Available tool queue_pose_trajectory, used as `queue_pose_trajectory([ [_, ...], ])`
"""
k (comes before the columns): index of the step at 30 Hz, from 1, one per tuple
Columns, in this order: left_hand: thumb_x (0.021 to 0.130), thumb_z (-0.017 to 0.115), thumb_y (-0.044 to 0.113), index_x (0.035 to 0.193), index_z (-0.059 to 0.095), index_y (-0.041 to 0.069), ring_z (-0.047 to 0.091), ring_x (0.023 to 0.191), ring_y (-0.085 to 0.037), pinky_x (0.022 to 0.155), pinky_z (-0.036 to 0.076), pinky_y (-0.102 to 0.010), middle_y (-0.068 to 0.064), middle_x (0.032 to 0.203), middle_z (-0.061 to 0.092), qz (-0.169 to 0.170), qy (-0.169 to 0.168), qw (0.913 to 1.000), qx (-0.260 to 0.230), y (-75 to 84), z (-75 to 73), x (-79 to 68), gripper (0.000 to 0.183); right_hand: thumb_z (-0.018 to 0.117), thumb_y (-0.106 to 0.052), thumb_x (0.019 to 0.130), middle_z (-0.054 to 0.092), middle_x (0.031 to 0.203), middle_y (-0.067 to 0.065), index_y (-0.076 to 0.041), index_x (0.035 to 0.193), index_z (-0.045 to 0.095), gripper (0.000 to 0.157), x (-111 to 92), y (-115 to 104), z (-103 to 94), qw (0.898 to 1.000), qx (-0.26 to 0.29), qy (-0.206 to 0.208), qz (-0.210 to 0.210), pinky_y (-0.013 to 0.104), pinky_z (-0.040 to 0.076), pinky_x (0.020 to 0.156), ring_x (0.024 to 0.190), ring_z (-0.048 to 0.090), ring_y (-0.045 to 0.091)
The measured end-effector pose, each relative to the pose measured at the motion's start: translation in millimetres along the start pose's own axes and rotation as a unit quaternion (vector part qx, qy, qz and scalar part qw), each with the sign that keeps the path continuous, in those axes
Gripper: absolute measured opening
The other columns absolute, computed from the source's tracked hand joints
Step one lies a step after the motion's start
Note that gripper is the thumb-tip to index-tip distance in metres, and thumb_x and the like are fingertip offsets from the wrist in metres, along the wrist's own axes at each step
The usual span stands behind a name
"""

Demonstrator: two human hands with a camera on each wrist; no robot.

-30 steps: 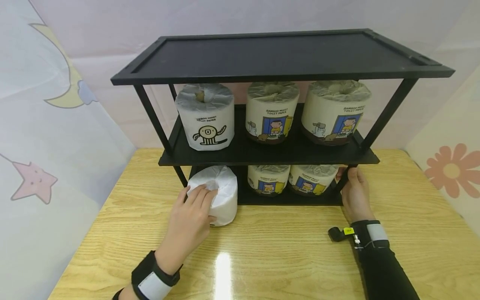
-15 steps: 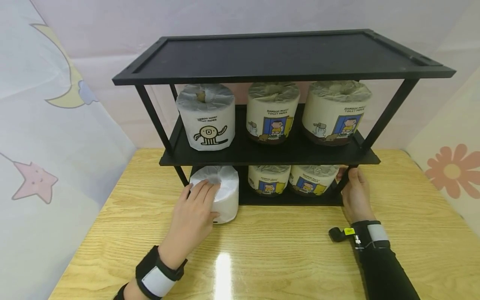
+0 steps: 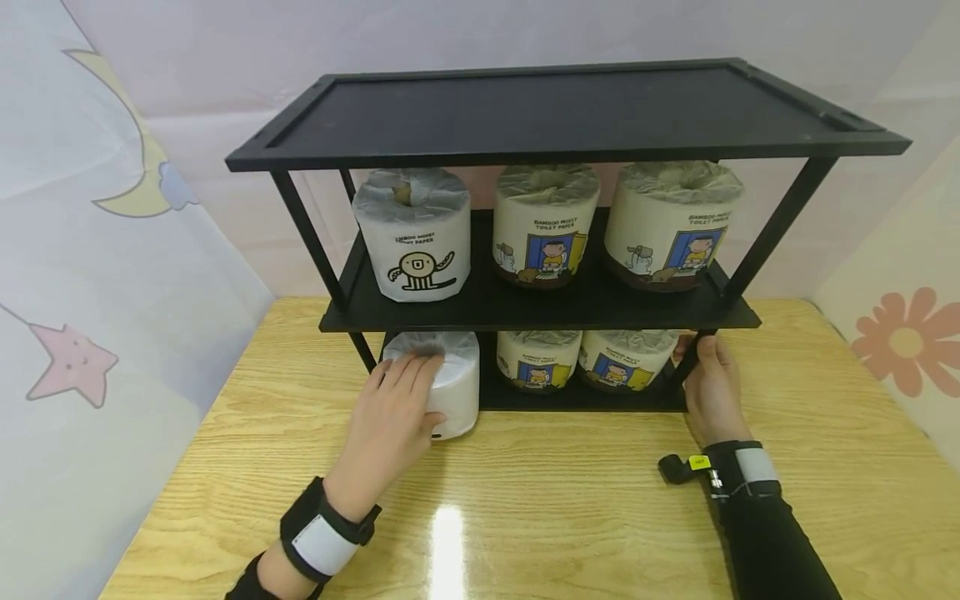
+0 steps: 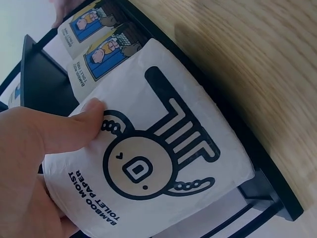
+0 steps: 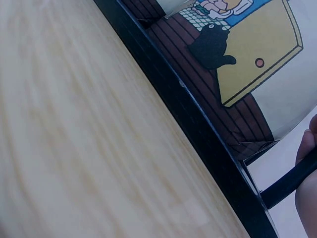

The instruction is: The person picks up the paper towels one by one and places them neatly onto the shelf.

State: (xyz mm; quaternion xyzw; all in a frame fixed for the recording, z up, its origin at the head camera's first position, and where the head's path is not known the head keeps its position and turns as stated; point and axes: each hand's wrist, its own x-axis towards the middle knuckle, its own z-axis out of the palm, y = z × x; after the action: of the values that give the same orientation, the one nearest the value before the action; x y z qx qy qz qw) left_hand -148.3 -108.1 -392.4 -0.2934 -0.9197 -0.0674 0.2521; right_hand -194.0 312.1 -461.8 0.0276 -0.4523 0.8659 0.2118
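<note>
My left hand (image 3: pixel 397 400) grips a wrapped white toilet paper roll (image 3: pixel 460 392) from above and the side, at the left end of the bottom tier of a black shelf rack (image 3: pixel 540 310). In the left wrist view, the thumb (image 4: pixel 89 119) presses the roll's front beside a printed round character, and its base sits over the tier's front edge. My right hand (image 3: pixel 712 387) holds the rack's front right post (image 3: pixel 693 358), with fingers showing on both sides of it. Two cream toilet paper rolls stand to the right of the gripped one, close together.
Three more toilet paper rolls stand on the middle tier, the leftmost a white one (image 3: pixel 412 242). The rack's top panel (image 3: pixel 562 112) overhangs both tiers. A wooden table (image 3: pixel 525 500) lies underneath, with printed cloth (image 3: pixel 187 50) behind and at the sides.
My left hand has moved the white roll slightly back and to the right, further onto the bottom tier, and the roll is now more upright. The right hand stays on the post.
</note>
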Motion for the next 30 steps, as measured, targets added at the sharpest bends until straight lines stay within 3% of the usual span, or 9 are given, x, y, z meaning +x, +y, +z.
queue_pose_trajectory([
  [8,0.066,0.094,0.020,0.130,0.056,0.001,0.057,0.115,-0.031,0.097,0.044,-0.047,-0.014,0.121,0.063,0.004,0.025,0.9995,-0.018,-1.2,5.8,7.6,0.077,0.055,-0.024,0.093,0.056,0.087,0.009,-0.001,0.099,0.060,0.025,0.5,0.1,-0.6,1.000,0.012,-0.003,-0.001,0.026,0.040,0.082,0.088,0.047,0.021],
  [30,0.066,0.093,0.029,0.129,0.060,0.004,0.061,0.108,-0.030,0.090,0.047,-0.047,-0.013,0.119,0.066,0.004,0.053,0.9978,0.041,-10.7,25.2,24.5,0.076,0.057,-0.025,0.092,0.058,0.087,0.008,-0.002,0.097,0.063,0.024,-0.3,0.0,-0.7,1.000,0.008,0.000,0.000,0.026,0.041,0.082,0.088,0.049,0.020],
])
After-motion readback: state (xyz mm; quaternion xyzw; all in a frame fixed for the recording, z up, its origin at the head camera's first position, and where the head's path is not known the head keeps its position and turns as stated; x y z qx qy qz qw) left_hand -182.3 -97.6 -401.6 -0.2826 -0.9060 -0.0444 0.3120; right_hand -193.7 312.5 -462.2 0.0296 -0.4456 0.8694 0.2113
